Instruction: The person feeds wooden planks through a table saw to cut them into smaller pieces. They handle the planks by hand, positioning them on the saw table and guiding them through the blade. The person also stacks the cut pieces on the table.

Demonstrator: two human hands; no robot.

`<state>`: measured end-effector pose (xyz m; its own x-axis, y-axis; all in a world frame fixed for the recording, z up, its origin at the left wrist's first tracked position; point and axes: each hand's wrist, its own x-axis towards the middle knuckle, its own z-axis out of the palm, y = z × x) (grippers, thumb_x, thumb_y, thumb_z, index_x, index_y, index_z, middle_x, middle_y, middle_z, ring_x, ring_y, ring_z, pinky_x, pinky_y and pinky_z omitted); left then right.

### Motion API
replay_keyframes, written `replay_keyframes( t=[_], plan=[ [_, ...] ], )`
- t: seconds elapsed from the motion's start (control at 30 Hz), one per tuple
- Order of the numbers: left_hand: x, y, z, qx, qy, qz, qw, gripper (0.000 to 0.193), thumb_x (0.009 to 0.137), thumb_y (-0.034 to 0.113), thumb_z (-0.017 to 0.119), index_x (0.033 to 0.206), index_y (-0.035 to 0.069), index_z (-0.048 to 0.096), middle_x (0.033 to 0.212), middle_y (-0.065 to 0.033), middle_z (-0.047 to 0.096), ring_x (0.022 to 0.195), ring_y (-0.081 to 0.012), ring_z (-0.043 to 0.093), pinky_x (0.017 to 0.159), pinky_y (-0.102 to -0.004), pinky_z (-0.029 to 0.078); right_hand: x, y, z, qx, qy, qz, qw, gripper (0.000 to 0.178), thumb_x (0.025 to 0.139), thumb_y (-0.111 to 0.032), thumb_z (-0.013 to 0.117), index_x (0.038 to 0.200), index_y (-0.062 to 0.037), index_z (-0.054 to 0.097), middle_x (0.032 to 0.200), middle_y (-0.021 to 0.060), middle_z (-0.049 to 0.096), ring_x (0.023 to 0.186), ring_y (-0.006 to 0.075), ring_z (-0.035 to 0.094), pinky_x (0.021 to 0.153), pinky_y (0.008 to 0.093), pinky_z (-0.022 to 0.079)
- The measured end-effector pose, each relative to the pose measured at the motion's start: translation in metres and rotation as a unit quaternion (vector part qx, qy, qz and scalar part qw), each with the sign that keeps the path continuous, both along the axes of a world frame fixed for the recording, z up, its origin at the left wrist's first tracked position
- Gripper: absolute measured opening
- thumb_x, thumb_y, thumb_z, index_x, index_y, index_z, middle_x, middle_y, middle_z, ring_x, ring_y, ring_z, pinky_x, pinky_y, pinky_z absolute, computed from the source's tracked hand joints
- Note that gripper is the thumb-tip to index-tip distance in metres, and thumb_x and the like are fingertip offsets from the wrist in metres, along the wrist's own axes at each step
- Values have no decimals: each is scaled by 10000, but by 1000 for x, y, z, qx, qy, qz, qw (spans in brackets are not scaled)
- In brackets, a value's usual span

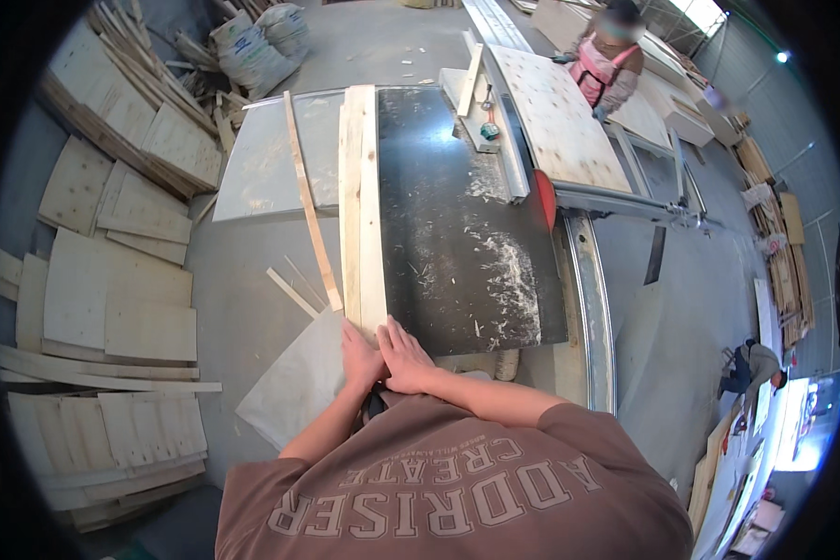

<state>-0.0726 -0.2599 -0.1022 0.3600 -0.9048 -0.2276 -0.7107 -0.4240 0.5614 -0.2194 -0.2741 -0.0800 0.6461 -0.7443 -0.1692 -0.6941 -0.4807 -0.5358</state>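
Long pale wooden boards (355, 215) lie side by side along the left edge of the black saw table (439, 252). At their near end, close to my body, my left hand (360, 358) grips the left side, thumb and fingers closed around the edge. Just beside it my right hand (405, 360) is closed on the right side of the same end, fingers laid over the top. The two hands touch or nearly touch. A thin wooden strip (308, 196) slants left of the boards, its near end close to my left hand.
A red disc-shaped part (544, 198) stands at the saw table's right edge. Beyond it, a co-worker (607, 65) handles a plywood sheet (560, 117). A small tool (488, 129) rests near the fence (509, 149). Plywood stacks (121, 289) line the left; sawdust covers parts of the table.
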Motion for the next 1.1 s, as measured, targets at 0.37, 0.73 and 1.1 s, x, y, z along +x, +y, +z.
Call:
replay_keyframes(
  t=[0.37,0.73,1.1],
  plan=[
    [-24,30,-49,-51,-140,-78,986,965,943,357,738,1684,33,211,1676,-316,301,1401,-511,467,1062,-550,498,-24,29,-50,-107,28,74,991,1082,741,-315,894,1613,49,368,1727,216,304,1598,334,295,1207,468,367],
    [-40,39,-70,-38,-143,-78,986,1013,917,356,770,1690,42,196,1670,-302,313,1385,-509,482,1076,-548,492,-39,45,-77,-180,54,49,981,1125,686,-359,924,1605,22,399,1714,180,354,1584,297,332,1134,459,439],
    [-49,46,-82,-53,-147,-81,984,1052,886,358,799,1687,37,198,1663,-304,324,1380,-514,482,1082,-546,491,-47,54,-95,-195,38,32,980,1095,704,-318,911,1609,11,390,1708,169,363,1578,291,343,1125,466,447]
  ],
)
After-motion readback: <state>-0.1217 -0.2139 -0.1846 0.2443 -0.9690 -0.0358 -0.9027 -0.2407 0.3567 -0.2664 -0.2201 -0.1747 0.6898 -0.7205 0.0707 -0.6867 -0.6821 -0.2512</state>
